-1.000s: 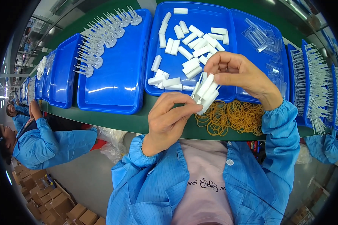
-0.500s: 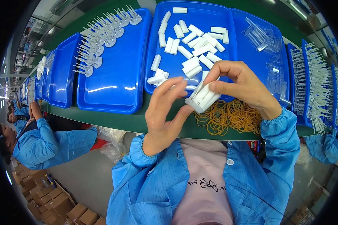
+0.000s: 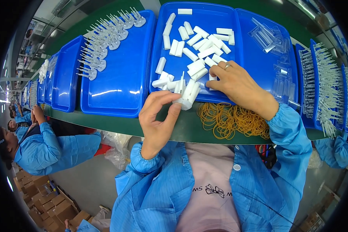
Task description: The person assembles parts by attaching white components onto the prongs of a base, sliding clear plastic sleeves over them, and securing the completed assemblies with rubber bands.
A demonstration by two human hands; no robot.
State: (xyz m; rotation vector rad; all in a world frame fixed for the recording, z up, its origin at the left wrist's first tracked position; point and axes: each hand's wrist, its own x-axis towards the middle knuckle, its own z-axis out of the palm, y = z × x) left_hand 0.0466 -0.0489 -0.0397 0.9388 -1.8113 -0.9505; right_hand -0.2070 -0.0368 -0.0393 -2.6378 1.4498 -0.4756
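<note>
My left hand (image 3: 157, 120) pinches a white plastic base (image 3: 186, 103) between thumb and fingers, over the near rim of the middle blue tray (image 3: 205, 20). White blocks stand upright on this base, and a thin pin rises beside them. My right hand (image 3: 241, 86), with a ring on one finger, reaches into the tray's near right corner. Its fingers are closed on a white block (image 3: 212, 79), partly hidden by them. Many more white blocks (image 3: 195, 38) lie scattered in that tray.
A heap of orange rubber bands (image 3: 234, 123) lies on the green table below my right hand. The left tray (image 3: 120, 87) holds rows of pinned bases (image 3: 104, 44). Clear plastic pieces (image 3: 267, 40) are in the right tray. Pinned parts (image 3: 328, 85) fill trays at far right. A co-worker (image 3: 54, 145) sits at left.
My right hand has left the base and moved to the tray, onto a white block. My left hand has shifted slightly left with the base, now held more upright.
</note>
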